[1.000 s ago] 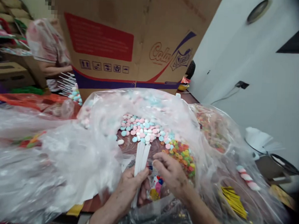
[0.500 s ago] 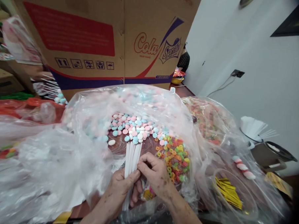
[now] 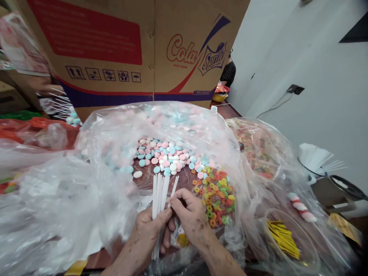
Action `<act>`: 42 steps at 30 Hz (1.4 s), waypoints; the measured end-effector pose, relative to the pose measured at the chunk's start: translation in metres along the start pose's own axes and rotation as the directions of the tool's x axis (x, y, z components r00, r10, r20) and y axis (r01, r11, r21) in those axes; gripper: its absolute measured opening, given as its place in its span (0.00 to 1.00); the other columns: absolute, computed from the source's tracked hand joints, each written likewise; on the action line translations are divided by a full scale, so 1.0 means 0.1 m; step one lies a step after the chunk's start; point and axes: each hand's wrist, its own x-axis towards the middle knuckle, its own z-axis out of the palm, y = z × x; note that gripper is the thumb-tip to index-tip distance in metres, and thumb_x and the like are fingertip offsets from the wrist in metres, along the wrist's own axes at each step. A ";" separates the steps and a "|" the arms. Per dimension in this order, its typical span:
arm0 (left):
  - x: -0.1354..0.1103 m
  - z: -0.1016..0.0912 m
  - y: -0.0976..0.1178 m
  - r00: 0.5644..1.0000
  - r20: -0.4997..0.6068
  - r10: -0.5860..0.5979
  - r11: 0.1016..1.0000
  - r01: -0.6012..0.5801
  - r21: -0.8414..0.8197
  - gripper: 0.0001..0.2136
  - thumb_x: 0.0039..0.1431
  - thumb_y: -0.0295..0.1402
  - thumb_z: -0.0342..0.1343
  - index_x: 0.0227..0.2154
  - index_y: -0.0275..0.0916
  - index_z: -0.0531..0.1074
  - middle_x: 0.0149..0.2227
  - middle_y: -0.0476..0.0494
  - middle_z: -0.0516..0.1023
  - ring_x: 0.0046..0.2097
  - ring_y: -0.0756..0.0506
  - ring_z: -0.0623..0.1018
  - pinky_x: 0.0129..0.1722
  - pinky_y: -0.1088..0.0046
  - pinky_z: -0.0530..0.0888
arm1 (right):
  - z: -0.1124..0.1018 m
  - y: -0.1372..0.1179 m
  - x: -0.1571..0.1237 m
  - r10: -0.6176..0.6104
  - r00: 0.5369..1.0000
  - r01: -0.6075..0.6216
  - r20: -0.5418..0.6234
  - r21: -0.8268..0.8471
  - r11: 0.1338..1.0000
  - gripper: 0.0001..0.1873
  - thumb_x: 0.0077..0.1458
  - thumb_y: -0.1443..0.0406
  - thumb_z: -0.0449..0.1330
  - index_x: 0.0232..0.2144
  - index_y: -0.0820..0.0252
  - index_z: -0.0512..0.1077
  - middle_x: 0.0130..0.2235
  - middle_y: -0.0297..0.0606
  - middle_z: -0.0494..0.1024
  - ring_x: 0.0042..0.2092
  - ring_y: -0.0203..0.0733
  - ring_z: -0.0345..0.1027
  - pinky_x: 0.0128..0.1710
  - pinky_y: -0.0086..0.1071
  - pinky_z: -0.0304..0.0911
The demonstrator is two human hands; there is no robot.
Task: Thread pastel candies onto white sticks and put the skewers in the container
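My left hand (image 3: 146, 234) is closed round a bundle of white sticks (image 3: 159, 192) that stands upright out of the fist. My right hand (image 3: 190, 216) pinches a single white stick (image 3: 173, 188) at the right side of the bundle, tilted away from the others. Just beyond the hands, pastel pink, blue and white candies (image 3: 166, 155) and a heap of coloured ring candies (image 3: 217, 194) lie inside an open clear plastic bag (image 3: 115, 167). A small colourful wrapper (image 3: 181, 238) shows under my right hand.
A big Cola Sprite cardboard box (image 3: 129, 50) stands behind the bag. More clear bags of sweets (image 3: 256, 151) lie right, with a twisted marshmallow (image 3: 299, 206) and gold twist ties (image 3: 283, 239). A cup of white sticks (image 3: 315, 162) stands far right. Another person (image 3: 26, 49) works at the back left.
My right hand has drawn one stick sideways out of the bundle, so it now leans to the right. The view has shifted slightly; my left hand keeps its grip.
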 end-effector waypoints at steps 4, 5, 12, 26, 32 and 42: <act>0.01 0.01 -0.07 0.997 -0.048 0.059 0.996 -0.063 -0.069 0.24 0.46 0.54 0.67 0.19 0.36 0.71 0.11 0.50 0.71 0.11 0.53 0.65 0.09 0.82 0.61 | -0.04 -0.01 -0.01 -0.028 1.000 0.029 0.011 -0.076 0.997 0.13 0.58 0.57 0.57 0.26 0.58 0.67 0.19 0.26 0.67 0.22 0.33 0.59 0.23 0.26 0.55; 0.01 0.01 -0.07 0.997 -0.050 0.062 0.994 -0.066 -0.082 0.22 0.48 0.53 0.66 0.20 0.36 0.71 0.11 0.50 0.71 0.11 0.53 0.66 0.09 0.82 0.61 | -0.07 -0.02 0.00 -0.037 0.998 0.042 0.046 -0.106 0.994 0.13 0.59 0.57 0.57 0.26 0.58 0.67 0.20 0.27 0.67 0.23 0.33 0.59 0.24 0.26 0.55; -0.04 0.04 -0.04 0.988 -0.123 0.088 0.985 -0.105 -0.134 0.17 0.52 0.47 0.64 0.29 0.39 0.68 0.17 0.54 0.75 0.11 0.53 0.68 0.08 0.84 0.61 | -0.36 -0.24 0.73 -0.318 0.938 0.324 0.138 -0.673 0.665 0.16 0.68 0.63 0.46 0.38 0.61 0.73 0.40 0.43 0.75 0.43 0.45 0.68 0.46 0.36 0.63; -0.04 -0.02 -0.01 0.994 -0.076 0.082 0.991 -0.089 -0.103 0.12 0.54 0.42 0.60 0.31 0.39 0.67 0.17 0.54 0.73 0.10 0.55 0.64 0.07 0.84 0.57 | -0.06 -0.21 1.57 -0.317 0.871 0.400 0.376 -0.917 0.011 0.24 0.68 0.59 0.49 0.59 0.66 0.68 0.66 0.58 0.61 0.64 0.60 0.56 0.59 0.50 0.55; -0.04 -0.02 0.01 0.992 -0.081 0.092 0.987 -0.101 -0.121 0.18 0.51 0.46 0.63 0.35 0.38 0.68 0.21 0.50 0.78 0.10 0.54 0.66 0.07 0.84 0.57 | -0.18 -0.15 1.33 -0.239 0.852 0.506 0.466 -0.851 0.143 0.22 0.68 0.61 0.50 0.61 0.59 0.66 0.64 0.48 0.67 0.63 0.51 0.60 0.62 0.44 0.55; -0.07 -0.04 0.04 0.996 -0.016 0.084 0.995 -0.085 -0.057 0.15 0.50 0.43 0.64 0.30 0.36 0.71 0.19 0.51 0.76 0.10 0.57 0.64 0.08 0.85 0.56 | -0.81 -0.30 0.80 -0.323 0.921 0.360 0.219 -0.797 0.485 0.12 0.63 0.67 0.50 0.35 0.59 0.74 0.37 0.40 0.77 0.39 0.42 0.68 0.41 0.33 0.60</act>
